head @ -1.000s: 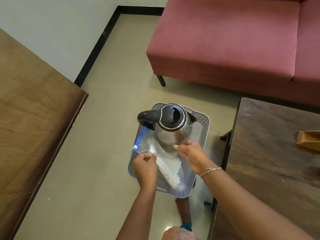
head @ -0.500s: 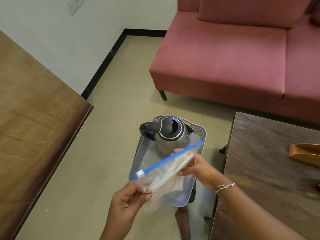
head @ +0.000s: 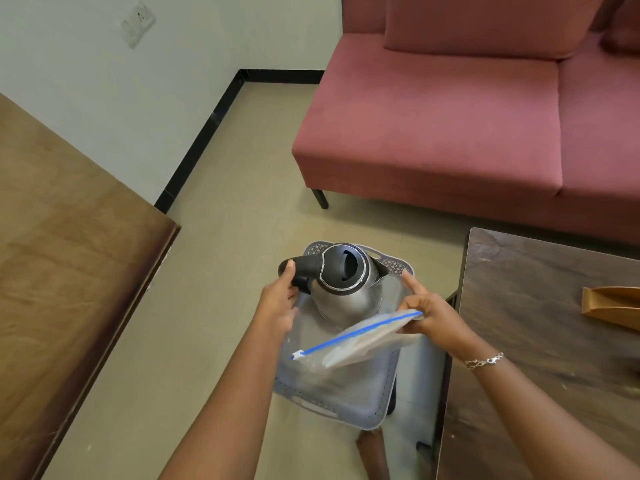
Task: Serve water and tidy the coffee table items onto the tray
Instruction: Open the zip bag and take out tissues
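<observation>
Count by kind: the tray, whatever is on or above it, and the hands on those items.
tray: 1
kettle: 1
zip bag: 1
hands: 2 (left hand grips the kettle handle, right hand pinches the zip bag)
Total: 5

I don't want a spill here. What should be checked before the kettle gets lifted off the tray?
1. Grip: left hand curls round the handle of the kettle: ok.
2. Lid down: ok.
3. Kettle upright on the tray: ok.
4. Bag out of the way: right hand pinches it at the zip end, over the near part of the tray; whether it touches the kettle: cannot tell.
5. Zip fully sealed: cannot tell.
6. Water level: cannot tell, the lid hides it.
</observation>
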Demonstrator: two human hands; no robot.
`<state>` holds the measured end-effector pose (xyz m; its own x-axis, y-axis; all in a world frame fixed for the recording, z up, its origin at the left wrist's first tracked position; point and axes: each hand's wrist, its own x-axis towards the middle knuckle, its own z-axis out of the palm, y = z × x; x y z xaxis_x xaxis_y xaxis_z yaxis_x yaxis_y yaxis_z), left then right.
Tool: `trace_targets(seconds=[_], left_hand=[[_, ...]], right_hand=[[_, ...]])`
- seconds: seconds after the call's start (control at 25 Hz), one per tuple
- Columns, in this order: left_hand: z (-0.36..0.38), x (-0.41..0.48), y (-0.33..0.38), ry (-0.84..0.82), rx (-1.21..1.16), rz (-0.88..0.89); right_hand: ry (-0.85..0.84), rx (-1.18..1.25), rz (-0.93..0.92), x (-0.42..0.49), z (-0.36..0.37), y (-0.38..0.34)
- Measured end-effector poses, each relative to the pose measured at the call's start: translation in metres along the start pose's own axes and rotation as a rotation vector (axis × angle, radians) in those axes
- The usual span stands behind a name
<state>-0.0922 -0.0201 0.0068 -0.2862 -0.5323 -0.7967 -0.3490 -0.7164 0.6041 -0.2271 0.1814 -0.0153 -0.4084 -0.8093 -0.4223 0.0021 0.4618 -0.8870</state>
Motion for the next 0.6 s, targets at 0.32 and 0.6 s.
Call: trace_targets(seconds=[0.32, 0.6], left_hand=[[0.030, 0.036, 0.016, 0.084, -0.254, -0.126], [0.036, 0.052, 0.038, 0.033, -0.115, -0.116]], right_hand=[[0.000, 0.040, 0.021, 0.023, 0.006, -0.002], [0.069, 0.118, -0.003, 0.028, 0.004, -0.007]])
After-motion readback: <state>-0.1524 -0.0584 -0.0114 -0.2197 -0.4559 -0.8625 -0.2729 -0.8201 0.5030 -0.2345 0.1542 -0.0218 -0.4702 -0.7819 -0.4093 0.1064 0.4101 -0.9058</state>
